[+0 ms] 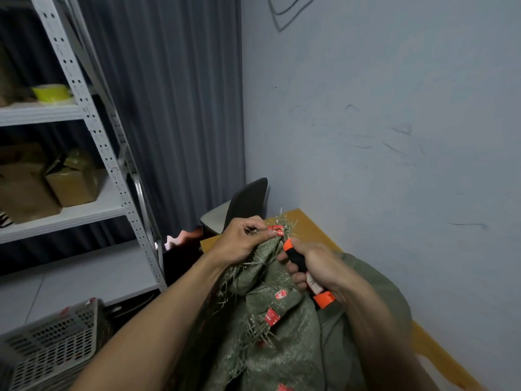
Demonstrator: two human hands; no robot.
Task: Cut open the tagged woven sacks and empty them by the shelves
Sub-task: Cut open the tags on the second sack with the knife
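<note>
One sack (282, 348): left fingers (262, 235) pinch its tagged mouth, right fingers (294, 277) grip a knife (296, 259).

The left hand (242, 238) pinches the green woven sack (279, 328) at its frayed top; the right hand (315, 266) grips an orange-and-black knife (298, 261).

At frame centre, the front end of the orange-and-black cutter (306, 273) disappears among the frayed strands of the woven sack (282, 334), so its blade cannot be seen. Print on the red tags (273, 316) is too small to read. The sack runs off the bottom edge. The basket (50, 342) and the shelves (93, 122) are cut off at the left.
</note>
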